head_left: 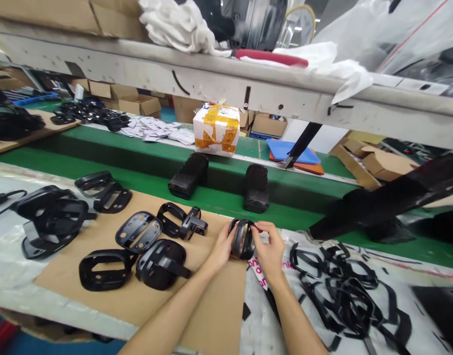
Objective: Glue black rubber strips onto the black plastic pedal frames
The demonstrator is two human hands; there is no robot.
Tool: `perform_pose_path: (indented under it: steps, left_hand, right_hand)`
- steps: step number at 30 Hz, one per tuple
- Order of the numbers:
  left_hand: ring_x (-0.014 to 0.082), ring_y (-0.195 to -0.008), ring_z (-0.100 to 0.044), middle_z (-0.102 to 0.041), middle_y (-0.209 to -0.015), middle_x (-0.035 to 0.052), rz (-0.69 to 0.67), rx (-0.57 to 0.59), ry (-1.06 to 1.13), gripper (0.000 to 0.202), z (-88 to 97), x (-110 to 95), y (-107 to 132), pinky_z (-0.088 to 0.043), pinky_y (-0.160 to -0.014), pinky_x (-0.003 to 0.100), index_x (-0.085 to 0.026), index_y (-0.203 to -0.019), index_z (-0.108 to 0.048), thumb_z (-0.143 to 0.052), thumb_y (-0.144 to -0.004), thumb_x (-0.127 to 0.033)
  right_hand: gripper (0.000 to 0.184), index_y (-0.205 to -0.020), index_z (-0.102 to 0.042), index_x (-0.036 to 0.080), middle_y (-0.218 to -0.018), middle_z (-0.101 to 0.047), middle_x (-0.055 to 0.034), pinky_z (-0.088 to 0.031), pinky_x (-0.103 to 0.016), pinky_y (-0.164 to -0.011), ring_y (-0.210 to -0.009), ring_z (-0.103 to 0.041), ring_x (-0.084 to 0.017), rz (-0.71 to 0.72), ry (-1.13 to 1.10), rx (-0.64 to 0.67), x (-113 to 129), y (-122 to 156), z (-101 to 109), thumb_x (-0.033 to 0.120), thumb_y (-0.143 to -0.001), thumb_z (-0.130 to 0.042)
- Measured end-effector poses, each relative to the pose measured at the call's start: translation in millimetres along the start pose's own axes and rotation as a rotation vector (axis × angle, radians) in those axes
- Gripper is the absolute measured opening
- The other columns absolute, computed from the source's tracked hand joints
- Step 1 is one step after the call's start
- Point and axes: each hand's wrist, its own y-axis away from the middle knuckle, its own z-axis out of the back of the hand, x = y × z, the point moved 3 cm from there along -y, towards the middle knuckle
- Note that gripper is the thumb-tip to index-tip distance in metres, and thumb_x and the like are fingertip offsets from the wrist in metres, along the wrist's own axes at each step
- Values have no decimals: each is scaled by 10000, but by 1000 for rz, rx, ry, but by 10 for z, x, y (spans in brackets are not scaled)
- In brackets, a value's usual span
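Observation:
Both hands grip one black plastic frame (242, 241) with an oval opening, held on edge above the right side of the cardboard sheet (222, 301). My left hand (222, 246) is closed on its left side. On the right side, the fingers of my right hand (269, 246) pinch the rim. Left of the hands lie several similar black parts: a perforated plate (138, 231), an open frame (106, 269), a rounded piece with a strap (162, 265) and a small bracket (193, 223). A pile of thin black strips (352, 296) lies right of my right hand.
Two black blocks (256, 187) stand on the green belt (219, 197) beyond the sheet. A taped white box (216, 129) sits behind them. A metal shelf beam (211, 74) crosses overhead, and a dark slanted post (389, 197) rises at the right. More black parts (52, 217) heap at the left.

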Motion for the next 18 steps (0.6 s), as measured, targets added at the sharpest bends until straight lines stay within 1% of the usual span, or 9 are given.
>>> perform_pose_path:
  steps: [2,6,10,12,14,16,18]
  left_hand:
    - [238,-957,-674,-740,-1072,90,-31,38,-9,665,-11,-31,4,-553,-884,329,-163,-1115,-663,-789,-793,-730]
    - [255,-1066,-663,-719,-1093,74,-57,81,-50,538,-36,-8,41,-523,-999,359,-180,-1171,-637,-817,-833,-558]
    - [276,-1146,-635,-704,-1165,85,-80,8,-119,383,-36,55,102,-482,-1051,373,-188,-1165,-636,-733,-877,-422]
    - [258,-1080,-639,-702,-1128,70,-52,-8,-146,302,-28,78,126,-492,-1003,355,-191,-1157,-646,-662,-904,-355]
    - [229,-978,-636,-695,-1068,51,-35,1,-139,280,-21,77,141,-509,-907,325,-195,-1165,-647,-627,-915,-320]
    - [202,-899,-618,-682,-1018,36,-25,6,-120,268,-16,54,146,-505,-822,290,-193,-1147,-650,-646,-921,-337]
    - [176,-849,-600,-671,-976,25,4,10,-86,285,-21,25,143,-490,-766,260,-185,-1090,-659,-707,-918,-407]
  right_hand:
    - [67,-942,-746,212,-942,-729,-41,-586,-337,-786,-872,-705,-206,19,8,-2,22,4,26,148,-960,-753]
    - [103,-968,-779,220,-960,-735,-48,-586,-335,-758,-850,-707,-203,40,45,5,50,9,69,123,-968,-746]
    - [111,-1027,-772,225,-970,-717,-48,-580,-347,-770,-867,-689,-212,0,59,-11,17,15,83,142,-957,-748]
    - [182,-1109,-767,229,-1037,-708,-64,-584,-368,-820,-935,-686,-228,-47,67,-2,-26,21,78,152,-949,-728]
    - [264,-1192,-762,239,-1139,-714,-84,-580,-401,-912,-1043,-690,-246,-89,56,60,-77,37,54,148,-962,-672]
    - [323,-1242,-756,255,-1210,-732,-86,-564,-421,-988,-1121,-694,-251,-129,8,161,-122,69,15,135,-982,-606]
    - [345,-1248,-750,264,-1213,-753,-72,-561,-414,-1003,-1126,-706,-246,-181,-52,244,-156,112,-25,127,-988,-570]
